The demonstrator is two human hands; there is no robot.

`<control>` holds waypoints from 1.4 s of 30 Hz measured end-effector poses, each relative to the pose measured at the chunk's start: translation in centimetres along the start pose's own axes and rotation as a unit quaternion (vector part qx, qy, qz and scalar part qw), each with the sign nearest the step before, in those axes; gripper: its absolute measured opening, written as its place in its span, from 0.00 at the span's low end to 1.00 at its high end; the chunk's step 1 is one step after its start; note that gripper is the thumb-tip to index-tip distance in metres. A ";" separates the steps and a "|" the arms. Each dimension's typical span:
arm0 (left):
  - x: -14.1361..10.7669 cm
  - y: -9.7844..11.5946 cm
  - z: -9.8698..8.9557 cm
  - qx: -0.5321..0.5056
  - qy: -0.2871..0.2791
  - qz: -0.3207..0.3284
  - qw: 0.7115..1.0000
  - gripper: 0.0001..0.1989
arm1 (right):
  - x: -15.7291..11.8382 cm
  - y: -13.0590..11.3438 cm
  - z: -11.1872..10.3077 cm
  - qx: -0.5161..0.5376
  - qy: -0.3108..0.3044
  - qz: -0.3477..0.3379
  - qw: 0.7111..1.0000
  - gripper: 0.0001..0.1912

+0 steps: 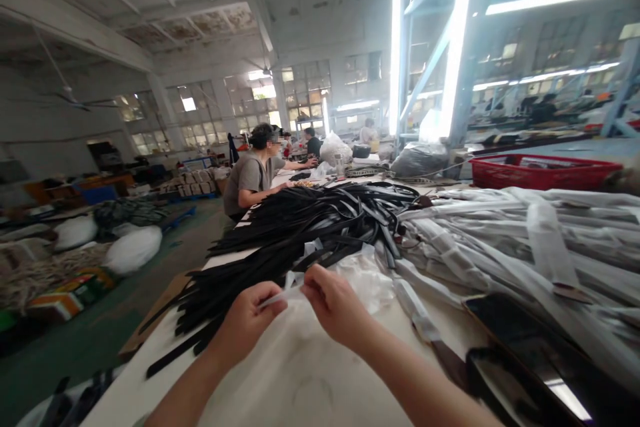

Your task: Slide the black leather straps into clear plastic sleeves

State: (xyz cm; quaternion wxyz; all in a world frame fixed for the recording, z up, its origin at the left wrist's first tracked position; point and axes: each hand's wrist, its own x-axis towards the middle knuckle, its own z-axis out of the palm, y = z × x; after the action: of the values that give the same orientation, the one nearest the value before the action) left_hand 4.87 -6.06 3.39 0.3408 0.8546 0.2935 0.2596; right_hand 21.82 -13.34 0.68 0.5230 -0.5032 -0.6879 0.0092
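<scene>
Both my hands meet over the near middle of the white table (210,407). My left hand (250,320) pinches a strip of thin clear plastic (287,295) between thumb and fingers. Closed beside it, my right hand (333,303) grips the other end of the same plastic, which looks like a sleeve or bag. Just beyond my hands lies a crumpled heap of clear plastic bags (367,277). A large pile of black belt-like straps (280,233) spreads behind and to the left, some ends hanging toward the table edge.
On the right lie many straps wrapped in white plastic (465,240), with a dark phone-like slab (540,353) near me. A red basket (545,172) stands behind them. A co-worker (255,173) works at the table's far left side. White sacks (134,250) rest on the floor.
</scene>
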 end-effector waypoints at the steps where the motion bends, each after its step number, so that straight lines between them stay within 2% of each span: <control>1: -0.8 -0.4 -0.9 0.002 0.006 -0.022 1.000 0.16 | -0.2 0.1 0.2 -0.015 -0.016 0.007 1.000 0.06; 4: -3.3 -2.2 -4.1 0.059 0.023 -0.073 0.995 0.15 | -0.5 0.6 0.7 -0.068 -0.055 0.014 0.996 0.06; 9: -7.2 -4.7 -8.7 0.145 0.010 -0.127 0.981 0.19 | -0.6 1.3 1.2 -0.109 -0.087 0.034 0.990 0.06; 14: -10.0 -5.4 -10.8 0.203 0.038 -0.149 0.967 0.20 | -0.9 2.3 1.7 -0.161 -0.119 0.079 0.977 0.06; 21: -12.7 -7.2 -13.0 0.269 0.094 -0.143 0.948 0.12 | -1.0 5.1 1.0 -0.213 -0.110 0.128 0.962 0.05; 23: -12.5 -7.0 -12.7 0.278 0.084 -0.132 0.948 0.13 | -0.8 5.0 0.7 -0.224 -0.106 0.127 0.960 0.04; 25: -11.4 -6.0 -11.7 0.294 0.047 -0.100 0.949 0.15 | -0.8 4.0 0.5 -0.217 -0.087 0.088 0.968 0.09; 27: -9.6 -4.4 -10.3 0.321 -0.001 -0.052 0.946 0.15 | -1.1 2.1 0.8 -0.149 -0.071 0.021 0.986 0.15; 29: -7.2 -2.5 -8.6 0.350 -0.033 0.006 0.936 0.15 | -1.7 0.2 1.6 -0.025 -0.077 -0.017 0.997 0.16; 32: -3.7 -0.5 -5.8 0.357 -0.040 0.110 0.927 0.15 | -2.6 -1.2 3.7 0.157 -0.103 0.060 0.980 0.23; 35: -0.8 -0.5 -3.1 0.267 -0.024 0.165 0.949 0.15 | -2.5 -0.2 5.5 0.307 -0.100 0.205 0.924 0.14; 37: 0.4 -1.4 -1.5 0.129 0.034 0.122 0.983 0.15 | -2.0 0.9 6.0 0.379 -0.081 0.270 0.882 0.13; 38: 0.8 -1.9 -0.8 0.029 0.068 0.075 0.994 0.15 | -1.7 1.3 6.0 0.398 -0.065 0.285 0.869 0.15; 39: 1.1 -2.4 -0.1 -0.086 0.087 0.018 0.992 0.18 | -1.5 1.6 6.0 0.406 -0.042 0.295 0.864 0.15; 40: 1.2 -2.8 0.5 -0.202 0.085 -0.039 0.975 0.22 | -1.3 1.7 5.9 0.404 -0.014 0.304 0.863 0.16; 42: 1.0 -3.3 1.4 -0.384 0.030 -0.115 0.916 0.31 | -1.2 1.5 5.9 0.395 0.022 0.324 0.859 0.16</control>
State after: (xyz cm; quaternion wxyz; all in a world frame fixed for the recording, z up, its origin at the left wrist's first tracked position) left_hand 5.39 -3.98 0.37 0.6611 0.6101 0.2773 0.3374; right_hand 18.44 -10.46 -3.67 0.6600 -0.4491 -0.4129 0.4384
